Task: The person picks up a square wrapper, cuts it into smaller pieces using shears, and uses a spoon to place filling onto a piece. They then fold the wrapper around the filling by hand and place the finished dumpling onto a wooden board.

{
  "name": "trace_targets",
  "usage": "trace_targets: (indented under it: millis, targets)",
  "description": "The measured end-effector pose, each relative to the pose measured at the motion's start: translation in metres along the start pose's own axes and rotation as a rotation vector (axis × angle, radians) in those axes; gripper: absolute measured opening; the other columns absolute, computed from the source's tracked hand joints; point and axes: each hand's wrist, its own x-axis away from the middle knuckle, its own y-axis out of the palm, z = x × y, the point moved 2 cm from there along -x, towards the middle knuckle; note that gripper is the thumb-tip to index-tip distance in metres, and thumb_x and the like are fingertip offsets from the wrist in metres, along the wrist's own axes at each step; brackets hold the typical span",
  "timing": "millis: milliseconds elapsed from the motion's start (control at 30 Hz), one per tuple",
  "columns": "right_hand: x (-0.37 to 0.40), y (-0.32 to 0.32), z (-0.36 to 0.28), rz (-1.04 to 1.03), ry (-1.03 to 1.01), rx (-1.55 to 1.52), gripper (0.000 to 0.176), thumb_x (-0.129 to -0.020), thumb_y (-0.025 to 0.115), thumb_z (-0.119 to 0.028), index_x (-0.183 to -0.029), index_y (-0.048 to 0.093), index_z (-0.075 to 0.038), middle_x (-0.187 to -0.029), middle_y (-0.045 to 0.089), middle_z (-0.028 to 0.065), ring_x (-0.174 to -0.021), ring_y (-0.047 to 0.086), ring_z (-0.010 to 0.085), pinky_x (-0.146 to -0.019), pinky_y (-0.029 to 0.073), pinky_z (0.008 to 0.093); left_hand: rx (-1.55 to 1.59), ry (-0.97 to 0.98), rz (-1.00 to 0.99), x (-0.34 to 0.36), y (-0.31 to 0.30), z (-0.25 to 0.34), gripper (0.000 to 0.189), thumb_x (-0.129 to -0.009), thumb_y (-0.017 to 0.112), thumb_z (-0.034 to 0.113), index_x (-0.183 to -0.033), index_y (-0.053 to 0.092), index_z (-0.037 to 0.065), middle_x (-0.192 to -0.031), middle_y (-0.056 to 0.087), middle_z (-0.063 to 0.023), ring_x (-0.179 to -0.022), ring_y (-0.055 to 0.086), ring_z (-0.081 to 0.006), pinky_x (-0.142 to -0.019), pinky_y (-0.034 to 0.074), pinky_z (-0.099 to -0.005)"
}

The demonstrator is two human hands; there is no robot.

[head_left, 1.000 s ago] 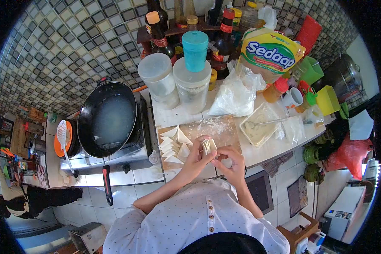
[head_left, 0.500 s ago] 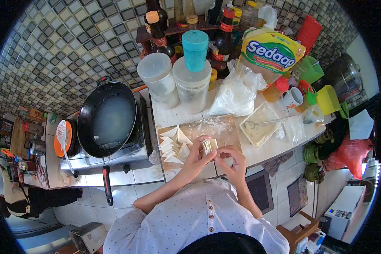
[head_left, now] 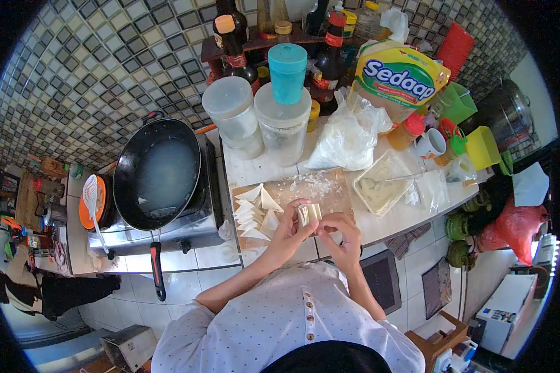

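Observation:
My left hand (head_left: 285,231) is closed around a small stack of thin, pale dough wrappers (head_left: 309,214), held upright over the front of a wooden board (head_left: 330,186). The fingers of my right hand (head_left: 340,235) are pinched together at the stack's right edge; whether they grip a single sheet is hidden. Left of my hands, several folded triangular dough pieces (head_left: 250,214) lie overlapping on the board. White flour (head_left: 302,184) is scattered across the board's far part.
To the left, a black frying pan (head_left: 168,168) with cloudy liquid sits on the stove (head_left: 149,239), its handle toward me. Clear canisters (head_left: 282,127) stand behind the board. A rectangular tub (head_left: 382,186) with pale paste and a spoon is at right, near a white plastic bag (head_left: 348,137).
My hands stay almost in place, with only a slight shift of the right fingers at the stack's edge. Everything else looks the same.

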Motion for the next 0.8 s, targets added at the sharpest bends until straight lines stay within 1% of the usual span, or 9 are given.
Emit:
trace_targets:
  millis: [333,500,633,800]
  targets:
    - [0.0006,0.0030,-0.0022,-0.011,0.005,-0.016,0.023,-0.067,0.068,-0.006,-0.088,0.061,0.000,-0.087,0.058,0.0102,-0.072,0.055,0.0157,-0.061,0.046,0.0254,-0.003,0.013,0.011,-0.0006,-0.0013,-0.0054,0.041,-0.087,0.050,0.011,-0.121,0.028,0.010,-0.100,0.042,-0.0030,-0.091,0.042,-0.0079,-0.077,0.037,-0.0228]
    - [0.0014,0.0035,0.0001,-0.024,0.000,-0.032,0.026,-0.066,0.070,-0.008,-0.089,0.061,0.000,-0.088,0.058,0.0104,-0.069,0.055,0.0159,-0.060,0.046,0.0253,-0.013,0.017,0.012,-0.0014,-0.0032,-0.0081,0.042,-0.086,0.051,0.011,-0.121,0.028,0.009,-0.108,0.038,-0.0042,-0.094,0.040,-0.0087,-0.078,0.036,-0.0240]
    - [0.0003,0.0029,-0.0025,-0.031,-0.014,-0.010,0.027,-0.065,0.070,-0.009,-0.089,0.061,-0.001,-0.087,0.058,0.0101,-0.070,0.055,0.0160,-0.060,0.045,0.0255,0.002,-0.002,0.006,-0.0010,-0.0023,-0.0070,0.041,-0.086,0.051,0.012,-0.121,0.028,0.009,-0.108,0.038,-0.0043,-0.094,0.040,-0.0090,-0.078,0.036,-0.0239]
    - [0.0003,0.0031,-0.0029,-0.032,-0.035,0.012,0.027,-0.065,0.070,-0.009,-0.089,0.061,0.000,-0.086,0.057,0.0093,-0.070,0.053,0.0154,-0.060,0.045,0.0253,0.008,0.028,-0.002,-0.0007,-0.0021,-0.0080,0.041,-0.086,0.051,0.011,-0.121,0.028,0.008,-0.102,0.041,-0.0040,-0.093,0.042,-0.0094,-0.079,0.037,-0.0244]
